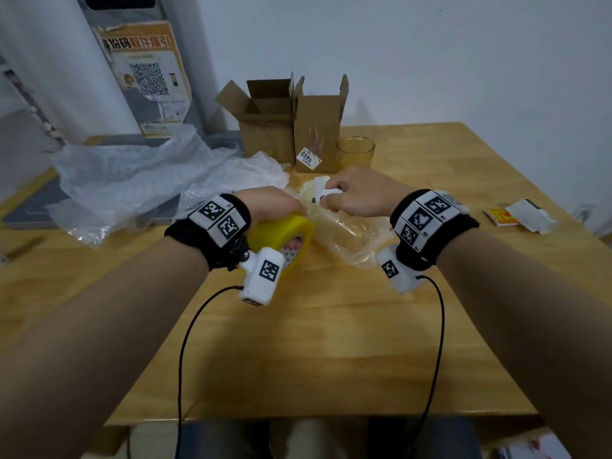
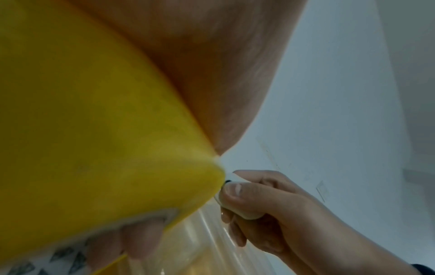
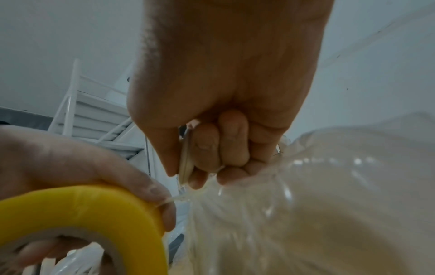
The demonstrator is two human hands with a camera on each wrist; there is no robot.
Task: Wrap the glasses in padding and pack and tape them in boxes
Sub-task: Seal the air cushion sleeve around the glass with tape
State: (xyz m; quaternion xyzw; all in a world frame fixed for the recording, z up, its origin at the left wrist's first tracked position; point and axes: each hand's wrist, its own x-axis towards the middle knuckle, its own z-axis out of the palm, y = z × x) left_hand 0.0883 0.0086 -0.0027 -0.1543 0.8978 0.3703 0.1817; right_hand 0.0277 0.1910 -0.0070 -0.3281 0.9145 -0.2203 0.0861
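now, left hand (image 1: 265,207) grips tape roll (image 1: 281,236), wrapped glass (image 1: 344,233) beside right hand (image 1: 354,197)

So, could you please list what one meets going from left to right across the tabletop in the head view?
Loose bubble wrap → yellow tape roll in the left hand → wrapped glass under the right hand → small red-and-white packet.
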